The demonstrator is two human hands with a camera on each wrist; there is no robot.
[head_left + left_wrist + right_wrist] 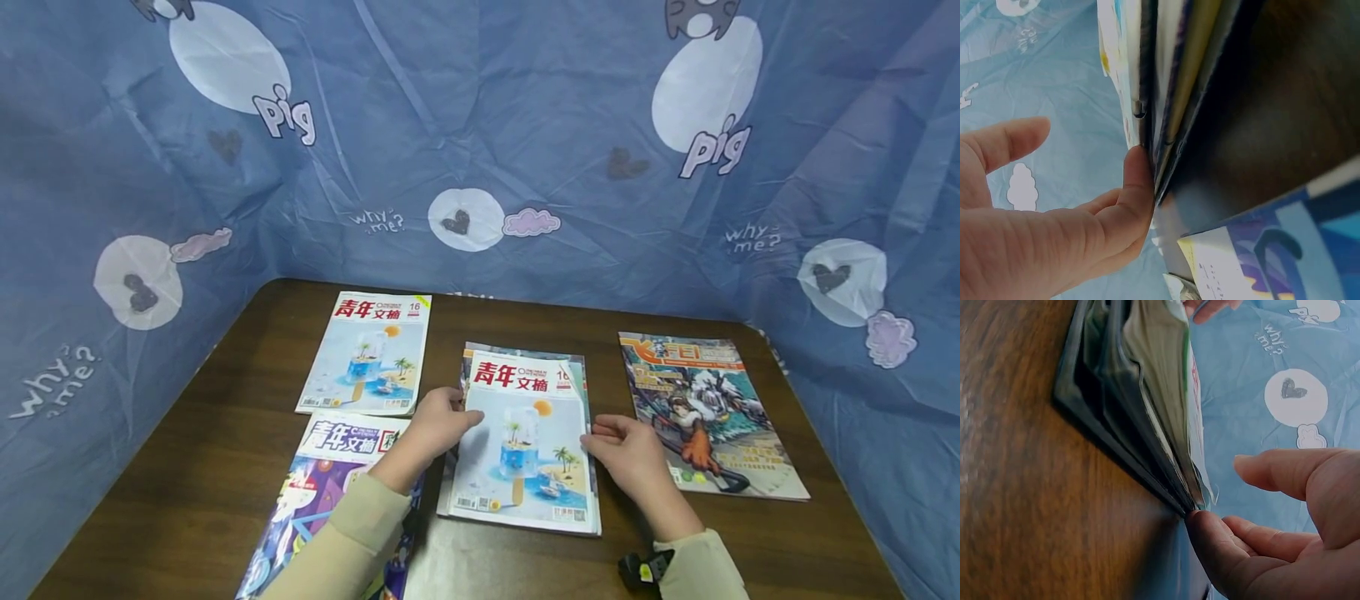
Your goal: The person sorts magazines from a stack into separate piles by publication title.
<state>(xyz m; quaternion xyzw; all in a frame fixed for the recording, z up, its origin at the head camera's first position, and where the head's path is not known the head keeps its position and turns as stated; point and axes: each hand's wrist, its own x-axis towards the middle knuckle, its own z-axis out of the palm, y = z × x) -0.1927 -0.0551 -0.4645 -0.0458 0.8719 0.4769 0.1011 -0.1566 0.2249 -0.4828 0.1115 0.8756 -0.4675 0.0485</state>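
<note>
Grip, two-handed, unclenched: left hand (429, 427) and right hand (633, 457) stand at opposite sides of the magazine stack (1129, 394), fingertips against its edges. Both thumbs are raised clear, the left one over the top cover; nothing is pinched between thumb and fingers. Spread: about as wide as the stack itself.

Item 1, magazine stack: flat on the brown wooden table (195, 450), between the hands. Topmost, a 青年文摘 issue 16 with ice-pop cover (525, 450), upper right corner curled. Lower copies protrude past it at the far edge and along the left; side edges show gaps between layers. Number of copies: cannot be told.

Item 2, second 青年文摘 issue 16 (367, 358): left of the stack, towards its far end.

Item 3, purple-covered 青年文摘 (311, 508): left of the stack, nearer the person, partly beneath the left forearm.

Item 4, FEI comic magazine (712, 417): right of the stack, apart from it.

Item 5, blue printed cloth (480, 108): beyond the stack, as backdrop.

Handling note: the work appears to be squaring the edges. Best done with light, equal pressure from both sides, fingers low enough to catch every layer; harder pushing could buckle the soft covers or worsen the curled corner.
</note>
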